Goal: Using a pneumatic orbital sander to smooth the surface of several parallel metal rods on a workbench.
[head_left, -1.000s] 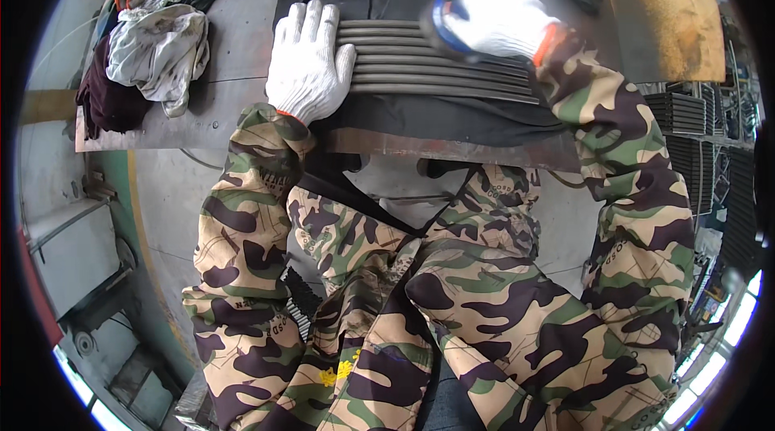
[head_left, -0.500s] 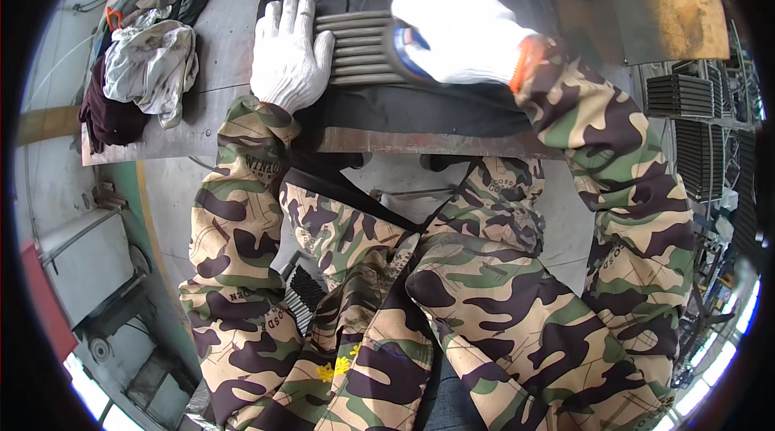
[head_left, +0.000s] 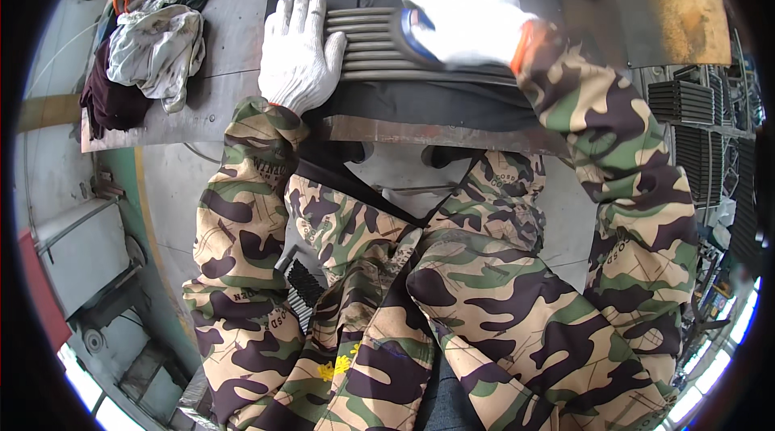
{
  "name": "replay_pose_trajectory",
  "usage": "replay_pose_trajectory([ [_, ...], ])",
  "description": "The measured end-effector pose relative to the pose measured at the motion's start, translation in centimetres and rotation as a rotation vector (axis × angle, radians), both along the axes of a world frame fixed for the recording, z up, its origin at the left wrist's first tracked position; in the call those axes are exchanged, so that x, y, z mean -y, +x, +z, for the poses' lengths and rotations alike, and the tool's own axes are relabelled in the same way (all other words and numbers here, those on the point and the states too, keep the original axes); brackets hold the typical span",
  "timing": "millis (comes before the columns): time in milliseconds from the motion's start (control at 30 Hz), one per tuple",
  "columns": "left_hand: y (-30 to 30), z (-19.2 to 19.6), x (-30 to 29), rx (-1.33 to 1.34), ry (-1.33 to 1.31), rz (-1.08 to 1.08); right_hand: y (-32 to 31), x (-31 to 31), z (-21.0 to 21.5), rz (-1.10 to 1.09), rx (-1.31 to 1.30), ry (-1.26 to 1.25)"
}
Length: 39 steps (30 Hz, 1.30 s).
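Several parallel grey metal rods (head_left: 368, 41) lie side by side across a black cloth (head_left: 387, 102) on the table. My left hand (head_left: 300, 57), in a white knit glove, rests flat over their left end with its fingers stretched out. My right hand (head_left: 464, 19), gloved the same way, is closed around a rounded tool with a blue body and a dark edge (head_left: 419, 35). That tool sits on the rods near their middle; its kind is partly hidden by the glove and blurred. The right end of the rods is mostly covered by the right hand and forearm.
Crumpled rags (head_left: 157, 52) and dark clothes lie at the table's left. A rusty brown sheet (head_left: 670, 7) covers the far right corner. Beyond the right edge stands a rack with stacked dark slatted parts (head_left: 682, 100). The table's front edge (head_left: 436, 132) runs just before me.
The right hand and its tool have shifted slightly, and the tool is still on the rods. The left hand stays flat on the rods. The whole view has moved a little.
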<state>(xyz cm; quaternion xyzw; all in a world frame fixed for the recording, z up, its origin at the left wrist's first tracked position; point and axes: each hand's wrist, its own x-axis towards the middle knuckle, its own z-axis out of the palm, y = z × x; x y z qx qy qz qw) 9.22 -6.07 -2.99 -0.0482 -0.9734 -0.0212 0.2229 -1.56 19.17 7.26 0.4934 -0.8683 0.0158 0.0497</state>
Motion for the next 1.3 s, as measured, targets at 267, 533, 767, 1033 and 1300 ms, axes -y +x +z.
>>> replay_pose_trajectory([
  [267, 0.1, 0.1, 0.0, 0.043, 0.14, -0.045, 0.6, 1.9, 0.6, 0.035, 0.014, -0.013],
  [533, 0.3, 0.9, -0.2, 0.005, 0.031, -0.056, -0.8, 0.2, 0.7, -0.061, 0.017, 0.032],
  [767, -0.1, 1.3, -0.2, 0.047, 0.026, -0.046, -2.1, -8.1, 0.6, -0.124, -0.033, 0.013],
  [1033, 0.6, 0.5, 2.4, 0.108, 0.194, -0.151, 0.5, -2.9, 0.7, -0.049, 0.025, -0.03],
  [1300, 1.2, 0.7, 1.2, 0.149, 0.153, -0.068, 1.6, 5.1, 0.7, -0.017, 0.056, -0.009],
])
